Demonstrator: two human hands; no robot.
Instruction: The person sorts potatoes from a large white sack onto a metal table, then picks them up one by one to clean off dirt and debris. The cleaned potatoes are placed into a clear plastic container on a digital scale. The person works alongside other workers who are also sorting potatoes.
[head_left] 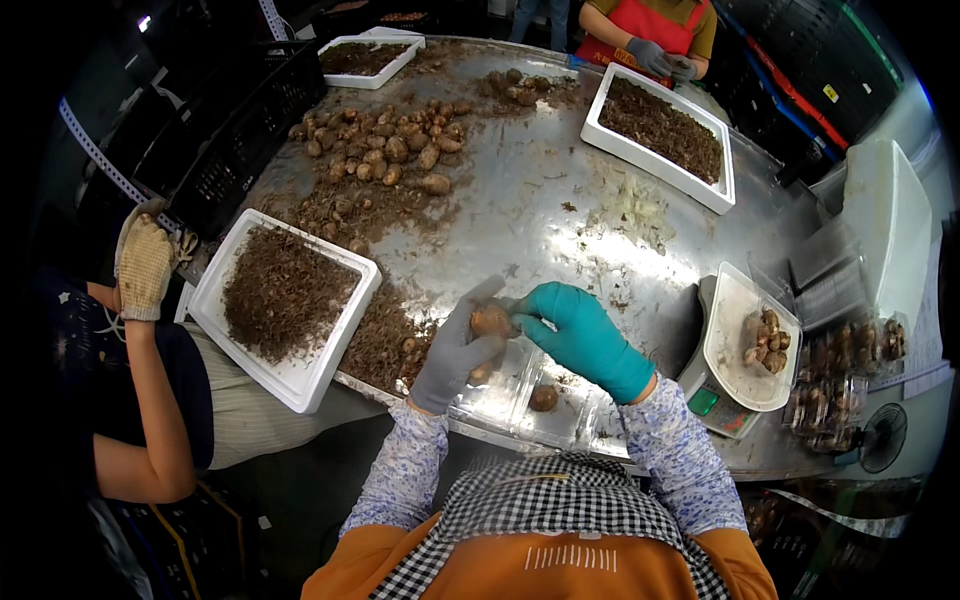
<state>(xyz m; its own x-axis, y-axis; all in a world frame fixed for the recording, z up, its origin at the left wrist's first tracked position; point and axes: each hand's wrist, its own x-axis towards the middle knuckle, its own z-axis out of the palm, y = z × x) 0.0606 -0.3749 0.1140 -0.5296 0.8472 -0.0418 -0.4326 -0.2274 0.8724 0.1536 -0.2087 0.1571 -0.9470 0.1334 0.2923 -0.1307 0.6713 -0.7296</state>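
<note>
My left hand (455, 350), in a grey glove, is closed round a brown, round tuber that looks like a small taro (490, 321). My right hand (583, 335), in a teal rubber glove, has its fingertips pinched at the right side of the same taro. Under my left hand, a second taro (481, 374) shows in part. Below both hands, at the table's near edge, lies a clear plastic box (570, 418) with one taro (543, 398) in it.
A heap of taros (385, 145) lies on the metal table (500, 215), with brown fibre scraps around it. White trays of scraps (365, 290) stand left, far left and far right (722, 200). At right are a scale (712, 400) holding taros (768, 345) and packed clear boxes (830, 390). Co-workers stand left and beyond.
</note>
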